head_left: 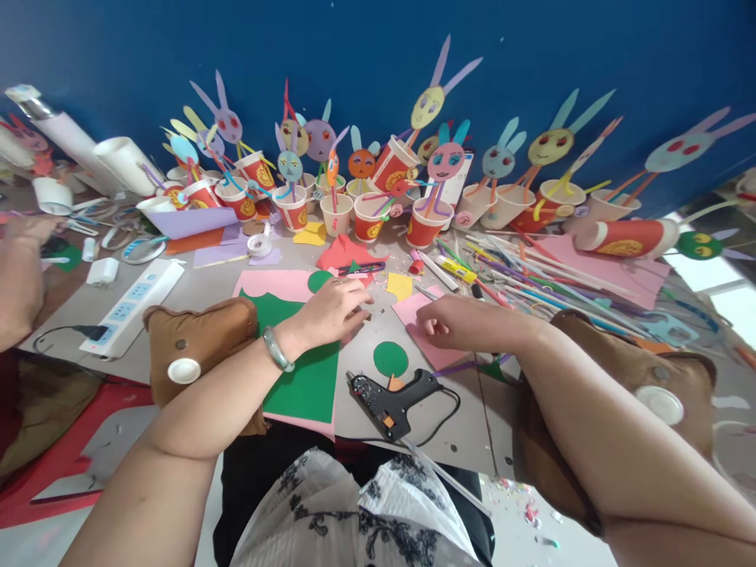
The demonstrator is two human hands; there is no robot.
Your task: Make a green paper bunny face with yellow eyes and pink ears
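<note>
My left hand [331, 313], with a jade-like bangle at the wrist, rests palm down with its fingers apart and slightly bent. It lies over the edge of a green sheet [304, 382] and pink paper, near a small green disc [320, 281]. My right hand [453, 321] is curled closed above a pink sheet [407, 313]; whatever its fingers hold is hidden. A thin pointed tip shows just beyond it. Between my forearms lie a green paper circle [390, 359] and a black hot glue gun [390, 400], its cable looping to the right.
Paper cups with rabbit-faced figures [428, 220] line the blue wall. Markers [456, 269] and pipe cleaners [549, 276] are heaped at right. A white power strip [133, 307] lies left, beside brown cushion-like pieces [201, 346]. Another person's arm [20, 276] reaches in far left.
</note>
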